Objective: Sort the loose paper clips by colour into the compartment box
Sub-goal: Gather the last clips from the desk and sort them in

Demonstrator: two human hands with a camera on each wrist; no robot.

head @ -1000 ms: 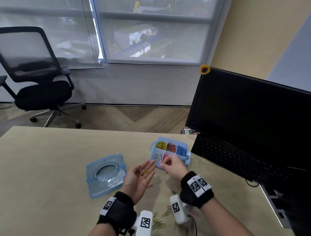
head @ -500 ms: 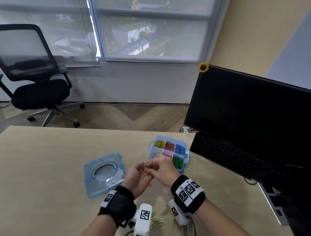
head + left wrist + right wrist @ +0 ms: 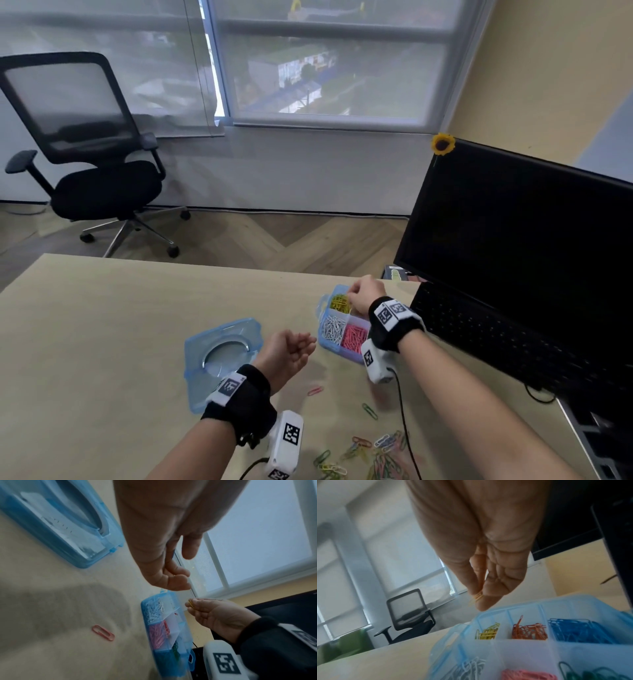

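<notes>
The blue compartment box [image 3: 319, 334] [image 3: 447, 646] [image 3: 143, 610] stands open at mid-table, holding yellow [image 3: 488, 632], orange [image 3: 529, 631], blue [image 3: 576, 631], white [image 3: 333, 329], pink [image 3: 354, 337] and green [image 3: 597, 673] clips. My right hand [image 3: 356, 298] [image 3: 478, 599] hovers over the yellow compartment [image 3: 340, 303], pinching a yellow clip [image 3: 477, 597] [image 3: 190, 603]. My left hand [image 3: 301, 346] [image 3: 176, 577] floats palm-up left of the box, fingers curled inward; what lies in it is hidden. Loose clips [image 3: 376, 455] lie in a heap near the front edge.
The box's blue lid [image 3: 222, 353] [image 3: 56, 524] lies flat to the left. A single pink clip [image 3: 315, 390] [image 3: 103, 632] and a green one [image 3: 370, 411] lie between lid and heap. A black keyboard [image 3: 496, 335] and monitor [image 3: 531, 240] fill the right side.
My right hand picked a yellow clip out of the left palm and carried it forward over the box's yellow compartment. The left hand curled its fingers and stayed put.
</notes>
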